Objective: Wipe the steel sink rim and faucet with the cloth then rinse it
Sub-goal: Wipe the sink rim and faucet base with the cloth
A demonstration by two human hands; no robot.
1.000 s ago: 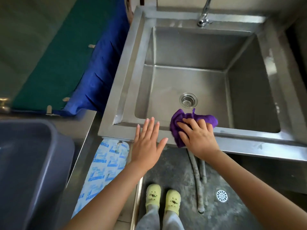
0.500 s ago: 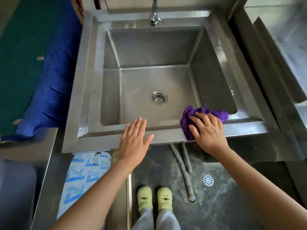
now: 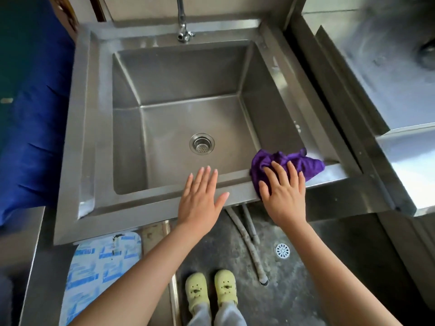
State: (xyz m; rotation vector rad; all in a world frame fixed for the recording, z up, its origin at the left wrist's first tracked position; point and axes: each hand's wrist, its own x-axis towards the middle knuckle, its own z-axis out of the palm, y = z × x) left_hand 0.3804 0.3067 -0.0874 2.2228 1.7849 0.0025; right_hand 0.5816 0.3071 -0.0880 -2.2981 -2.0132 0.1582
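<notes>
A square steel sink [image 3: 82,142] fills the middle of the view, with a round drain [image 3: 201,144] in its floor. The faucet [image 3: 183,31] rises from the back rim, its top cut off by the frame. A crumpled purple cloth [image 3: 296,162] lies on the front rim near the right corner. My right hand [image 3: 282,194] presses flat on the cloth, fingers spread. My left hand [image 3: 201,198] hovers flat over the front rim to the left of it, fingers apart, holding nothing.
A second steel unit [image 3: 388,95] stands close on the right. Blue fabric [image 3: 35,118] hangs along the sink's left side. Below are grey hoses [image 3: 247,241], a floor drain [image 3: 282,251], a blue-and-white printed mat [image 3: 101,267] and my yellow clogs [image 3: 209,288].
My right hand has slid the cloth rightward along the front rim, toward the right corner. The left hand followed along the rim, still open. The view has shifted right.
</notes>
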